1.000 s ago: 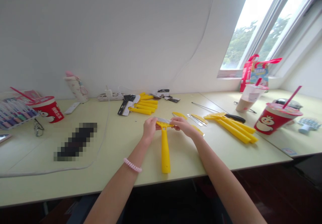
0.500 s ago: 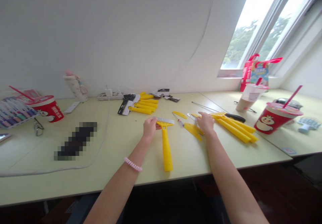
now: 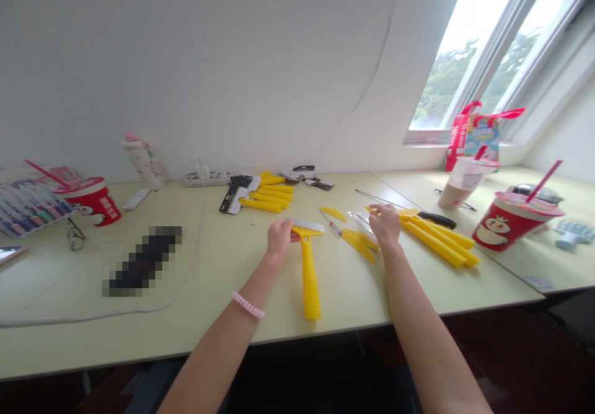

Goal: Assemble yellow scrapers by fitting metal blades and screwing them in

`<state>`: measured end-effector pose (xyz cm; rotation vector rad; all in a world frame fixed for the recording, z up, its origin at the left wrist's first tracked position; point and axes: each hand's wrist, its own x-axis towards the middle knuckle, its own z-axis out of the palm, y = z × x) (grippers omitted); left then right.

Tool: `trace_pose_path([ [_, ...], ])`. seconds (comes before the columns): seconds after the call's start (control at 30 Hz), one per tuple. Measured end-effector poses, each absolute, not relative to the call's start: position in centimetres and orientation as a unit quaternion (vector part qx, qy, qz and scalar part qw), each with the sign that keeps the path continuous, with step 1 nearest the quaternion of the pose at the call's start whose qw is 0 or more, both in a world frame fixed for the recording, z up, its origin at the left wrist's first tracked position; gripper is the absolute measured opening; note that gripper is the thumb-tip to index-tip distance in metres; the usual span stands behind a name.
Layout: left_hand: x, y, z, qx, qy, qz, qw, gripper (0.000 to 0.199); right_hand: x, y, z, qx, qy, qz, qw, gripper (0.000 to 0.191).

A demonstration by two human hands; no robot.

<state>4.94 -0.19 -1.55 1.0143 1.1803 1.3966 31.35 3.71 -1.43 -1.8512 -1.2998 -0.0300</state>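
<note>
My left hand (image 3: 279, 240) grips a yellow scraper (image 3: 310, 277) by the end of its wide head, a flat metal blade (image 3: 307, 224) lying along the top. The scraper's handle points toward me. Over on the right, my right hand (image 3: 385, 223) is closed, with a small yellow plastic piece (image 3: 369, 209) showing at its fingertips. Beside that hand lie flat yellow pieces (image 3: 357, 244), some bare blades (image 3: 361, 220) and a thin screwdriver (image 3: 331, 223). Several yellow scrapers (image 3: 439, 237) are stacked to the right of my right hand.
Carded yellow scrapers (image 3: 264, 204) lie near the wall by a power strip (image 3: 209, 179). A black-handled screwdriver (image 3: 437, 219) sits behind the stack. Red cups (image 3: 514, 222) stand at both sides, with a milky drink (image 3: 458, 186) at right. A white cable (image 3: 158, 307) crosses the left side.
My right hand has risen slightly off the yellow pieces, and a small yellow piece now shows at its fingertips. The left hand keeps its hold on the scraper.
</note>
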Motion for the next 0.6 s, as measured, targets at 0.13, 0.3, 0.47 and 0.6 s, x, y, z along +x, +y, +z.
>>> trace_pose_path([
  [0.13,5.1,-0.3,-1.5,0.422,0.489,0.579,0.499,0.013,29.4,3.4,-0.3,-0.647,-0.474,0.042,0.596,0.036],
  [0.3,5.1,-0.4,-1.3,0.42,0.492,0.578,0.498,0.014,26.1,3.2,0.3,-0.427,-0.435,0.365,0.704,0.024],
  [0.47,5.1,-0.4,-1.3,0.427,0.489,0.579,0.494,0.014,23.7,2.1,0.5,-0.367,-0.46,0.496,0.638,0.025],
  [0.6,5.1,-0.3,-1.3,0.421,0.487,0.582,0.497,0.013,22.1,1.0,0.4,-0.404,-0.564,0.47,0.546,0.032],
])
